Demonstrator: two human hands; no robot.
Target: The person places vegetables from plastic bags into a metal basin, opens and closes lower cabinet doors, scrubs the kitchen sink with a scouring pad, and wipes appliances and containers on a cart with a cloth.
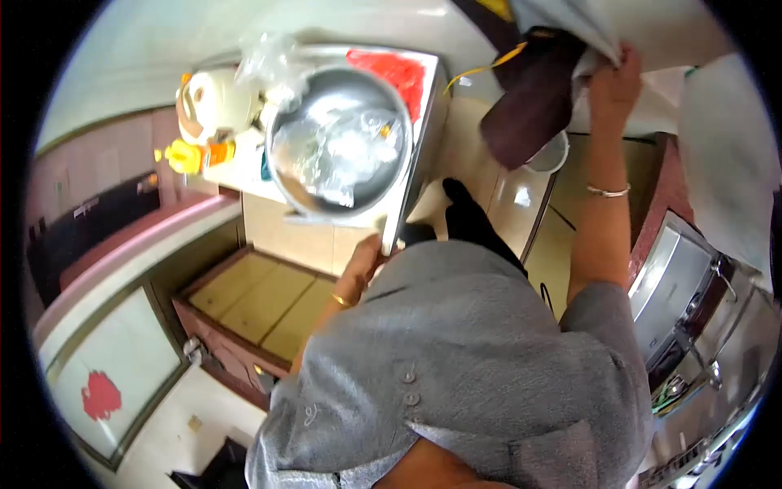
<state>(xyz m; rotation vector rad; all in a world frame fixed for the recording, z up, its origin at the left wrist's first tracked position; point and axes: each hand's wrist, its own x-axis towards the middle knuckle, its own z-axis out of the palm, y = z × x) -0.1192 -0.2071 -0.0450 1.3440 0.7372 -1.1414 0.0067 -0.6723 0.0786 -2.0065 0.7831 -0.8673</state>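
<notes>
My right hand [617, 85], with a bangle at the wrist, reaches up to the right. Its fingers are closed on the edge of a grey cloth [574, 20]. Beside it hangs a dark maroon cloth [529, 114] with a yellow strap [493, 67]. Low in front of my body is my left hand [364, 262], fingers curled by the near corner of a small table [397, 213]. What those fingers hold, if anything, is partly hidden. A large metal pot [383, 183] stands on this table with crumpled clear plastic bags [334, 159] inside.
A red packet [395, 73] lies behind the pot. On the table's left are a yellow-capped bottle [191, 155] and a pale round container [220, 102]. A white bucket [554, 155] stands under the hanging cloths. A gas stove [672, 277] is at right, a counter [147, 236] at left.
</notes>
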